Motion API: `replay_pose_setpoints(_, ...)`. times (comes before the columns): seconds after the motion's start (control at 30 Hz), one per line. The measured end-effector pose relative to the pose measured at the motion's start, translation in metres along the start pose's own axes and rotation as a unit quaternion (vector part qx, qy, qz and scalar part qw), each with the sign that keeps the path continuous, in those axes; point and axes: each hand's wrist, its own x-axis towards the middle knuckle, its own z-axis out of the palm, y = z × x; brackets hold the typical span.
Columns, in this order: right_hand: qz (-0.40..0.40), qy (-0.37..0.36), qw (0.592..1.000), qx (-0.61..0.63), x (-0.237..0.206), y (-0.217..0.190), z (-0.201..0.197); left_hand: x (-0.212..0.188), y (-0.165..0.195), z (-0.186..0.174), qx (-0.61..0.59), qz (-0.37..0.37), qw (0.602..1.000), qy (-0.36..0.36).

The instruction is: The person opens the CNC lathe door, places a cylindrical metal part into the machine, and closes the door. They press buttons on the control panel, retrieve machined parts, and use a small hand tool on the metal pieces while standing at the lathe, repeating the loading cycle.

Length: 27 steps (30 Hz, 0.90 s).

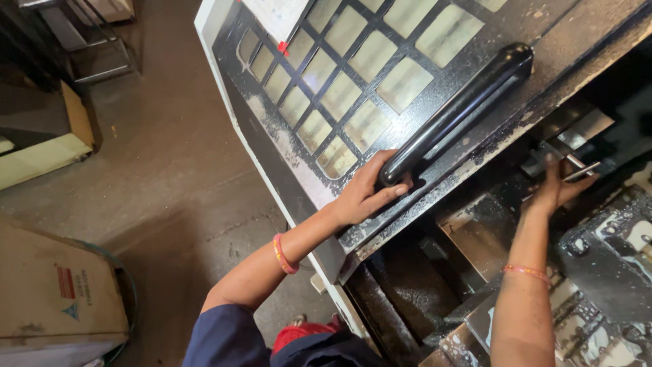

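Machine door and interior, two hands at work, listed left to right.

Cardboard box [58, 292], brown, on the concrete floor [170, 170] at far left. Left hand [363, 194], orange band at the wrist, grip closed around the lower end of the long black door handle [458, 109]. Handle fixed slantwise on the sliding door [272, 129], a dark, stained panel with a grid of small window panes. Right hand [557, 187], well apart from the left, reaches inside the machine; grip closed on a small metal piece [581, 170], fingers wrapped about it. Wet metal surfaces [604, 272] below and beside the right forearm.
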Motion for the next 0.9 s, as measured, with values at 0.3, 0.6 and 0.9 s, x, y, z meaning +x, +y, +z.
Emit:
replay_pose_setpoints(0.3,-0.029,0.009,0.998,-0.059,0.004,0.007,-0.006,0.000,-0.004,-0.003,0.037,0.033,0.999,-0.011)
replay_pose_setpoints(0.6,0.011,-0.002,0.993,-0.115,-0.016,-0.030,0.013,0.006,0.003,-0.005,0.029,0.046,0.998,-0.014)
replay_pose_setpoints(0.9,-0.155,-0.040,0.934,-0.320,-0.087,-0.060,0.025,-0.001,-0.008,0.007,0.118,0.046,0.991,0.047)
